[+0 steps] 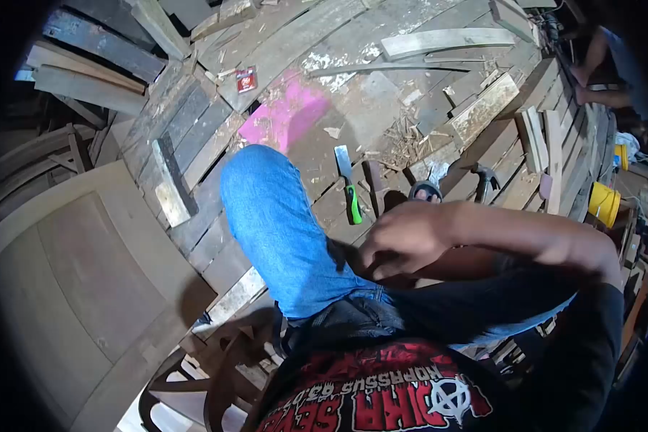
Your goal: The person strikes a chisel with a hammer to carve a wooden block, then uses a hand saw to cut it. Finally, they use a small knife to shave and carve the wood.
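My right hand (407, 241) reaches in from the right, above my lap beside the blue-jeaned knee (266, 194). Its fingers are curled together, and what they hold, if anything, is hidden. A chisel with a green handle (353, 205) lies on the wooden floor just beyond this hand, its blade pointing away. Farther right, a claw hammer (487, 180) rests by a sandalled foot (426, 193). My left hand does not show.
A panelled wooden door (97, 266) stands at the left. Planks (446, 43), wood chips and a red packet (245, 79) lie across the floor. A yellow bucket (603, 204) is at the right, and another person's bare legs (590, 79) show at the upper right.
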Demonstrator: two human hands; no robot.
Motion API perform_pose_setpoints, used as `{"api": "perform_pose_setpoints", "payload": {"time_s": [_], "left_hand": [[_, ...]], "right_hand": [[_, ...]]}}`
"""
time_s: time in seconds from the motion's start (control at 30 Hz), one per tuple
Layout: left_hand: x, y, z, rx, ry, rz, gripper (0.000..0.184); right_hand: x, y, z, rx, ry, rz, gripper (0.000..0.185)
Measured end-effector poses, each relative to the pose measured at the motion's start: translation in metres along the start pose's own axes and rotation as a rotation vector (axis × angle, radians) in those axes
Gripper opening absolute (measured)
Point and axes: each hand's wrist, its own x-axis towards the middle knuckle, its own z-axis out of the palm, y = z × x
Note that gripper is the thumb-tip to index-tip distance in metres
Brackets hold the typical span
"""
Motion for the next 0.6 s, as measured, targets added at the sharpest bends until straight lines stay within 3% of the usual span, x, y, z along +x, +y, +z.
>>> {"api": "perform_pose_setpoints", "payload": {"time_s": [0.03, 0.1, 0.2, 0.3, 0.43, 0.6], "left_hand": [[0.0, -0.002, -0.002, 0.003, 0.0, -0.004, 0.026], [-0.002, -0.005, -0.004, 0.012, 0.001, -0.018, 0.027], [-0.004, -0.007, -0.009, 0.017, -0.016, -0.032, 0.028], [-0.006, -0.008, -0.012, 0.036, -0.029, -0.041, 0.028], [-0.01, -0.008, -0.013, 0.087, -0.058, -0.035, 0.029], [-0.01, 0.007, -0.03, 0.248, -0.156, 0.055, 0.031]], "right_hand": [[0.026, 0.004, 0.014, 0.098, -0.094, -0.065, 0.042], [0.051, 0.002, 0.04, 0.258, -0.201, 0.03, 0.047], [0.08, -0.014, 0.073, 0.374, -0.11, -0.126, 0.051], [0.082, -0.021, 0.106, 0.278, 0.148, -0.29, 0.051], [0.056, -0.034, 0.109, 0.383, 0.111, -0.129, 0.047], [0.013, -0.054, 0.124, 0.644, 0.372, -0.152, 0.033]]}}
